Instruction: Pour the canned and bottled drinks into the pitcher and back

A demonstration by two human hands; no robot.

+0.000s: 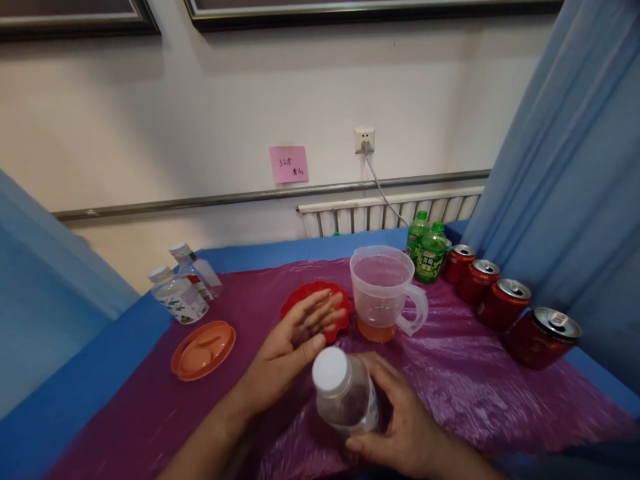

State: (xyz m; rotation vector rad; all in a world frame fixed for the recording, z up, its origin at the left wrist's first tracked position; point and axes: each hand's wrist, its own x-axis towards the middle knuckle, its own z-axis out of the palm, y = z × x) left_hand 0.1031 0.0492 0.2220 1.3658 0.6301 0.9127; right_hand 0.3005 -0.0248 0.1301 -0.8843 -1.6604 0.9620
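Note:
My right hand [400, 413] is wrapped round a clear plastic bottle [345, 407] with a white cap, tilted slightly near the front of the table. Beside it, my left hand [295, 340] is held up with its fingers stretched out and nothing in it. Behind that hand sits a red scalloped bowl [295, 300], partly hidden by the fingers. A translucent measuring jug [380, 287] with a handle stands just beyond the bottle, with an orange layer showing at its base.
At the left are two capped bottles [183, 300] and an orange dish [227, 333]. Two green bottles [433, 257] and several red cans [540, 337] line the right side. A purple plastic sheet [460, 393] covers the blue table. A blue curtain [565, 167] hangs at right.

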